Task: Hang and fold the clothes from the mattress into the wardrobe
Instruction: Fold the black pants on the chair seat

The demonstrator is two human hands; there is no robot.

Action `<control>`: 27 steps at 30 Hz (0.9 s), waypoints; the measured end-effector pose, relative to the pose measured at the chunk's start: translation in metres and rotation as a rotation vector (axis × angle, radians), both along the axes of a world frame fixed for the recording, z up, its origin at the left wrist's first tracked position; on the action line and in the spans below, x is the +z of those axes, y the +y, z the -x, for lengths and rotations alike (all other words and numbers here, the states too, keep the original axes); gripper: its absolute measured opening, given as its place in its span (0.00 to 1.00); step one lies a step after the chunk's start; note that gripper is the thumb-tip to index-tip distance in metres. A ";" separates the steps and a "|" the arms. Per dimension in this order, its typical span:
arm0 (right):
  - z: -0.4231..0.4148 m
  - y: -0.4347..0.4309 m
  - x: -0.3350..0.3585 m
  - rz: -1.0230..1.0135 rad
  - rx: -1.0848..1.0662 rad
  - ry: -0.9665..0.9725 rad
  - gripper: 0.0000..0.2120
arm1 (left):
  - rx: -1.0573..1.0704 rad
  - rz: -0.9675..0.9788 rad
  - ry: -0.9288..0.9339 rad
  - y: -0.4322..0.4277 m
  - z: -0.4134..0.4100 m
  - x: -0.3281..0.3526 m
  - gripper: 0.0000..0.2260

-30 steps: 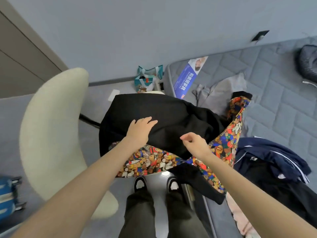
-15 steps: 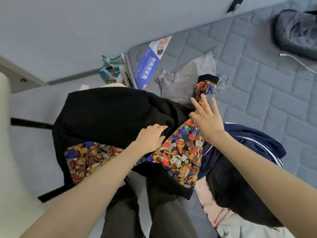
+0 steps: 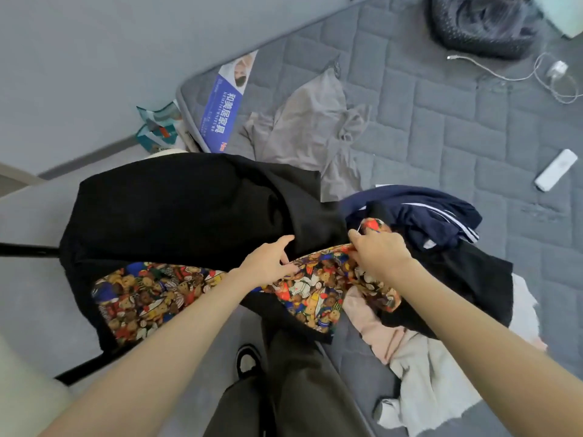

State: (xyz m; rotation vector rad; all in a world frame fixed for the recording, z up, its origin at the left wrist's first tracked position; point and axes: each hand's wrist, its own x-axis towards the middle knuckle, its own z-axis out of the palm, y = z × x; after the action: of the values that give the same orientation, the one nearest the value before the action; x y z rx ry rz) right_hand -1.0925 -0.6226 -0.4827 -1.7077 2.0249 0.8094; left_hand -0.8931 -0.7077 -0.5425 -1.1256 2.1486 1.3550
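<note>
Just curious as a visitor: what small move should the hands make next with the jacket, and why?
Probably the right hand pulls the lining flat: it pinches a bunched printed corner, while the left hand holds the black jacket draped, not yet folded.

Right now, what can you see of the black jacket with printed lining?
The black jacket: matte black outer, lining printed with multicoloured cartoon bears. Crumpled, spread before the person, lining exposed along the near edge, one end over the mattress edge beside a navy garment. Left hand grips it mid-way; right hand pinches the lining.
</note>
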 end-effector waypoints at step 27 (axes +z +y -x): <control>-0.008 -0.024 -0.096 0.332 -1.351 -0.952 0.50 | 0.582 -0.283 0.191 -0.037 0.045 -0.015 0.26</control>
State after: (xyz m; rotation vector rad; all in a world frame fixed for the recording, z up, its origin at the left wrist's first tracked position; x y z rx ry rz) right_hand -1.0848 -0.6464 -0.5791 -0.2925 1.9393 -0.6755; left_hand -0.9376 -0.7446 -0.5572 -1.6253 1.7226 2.0102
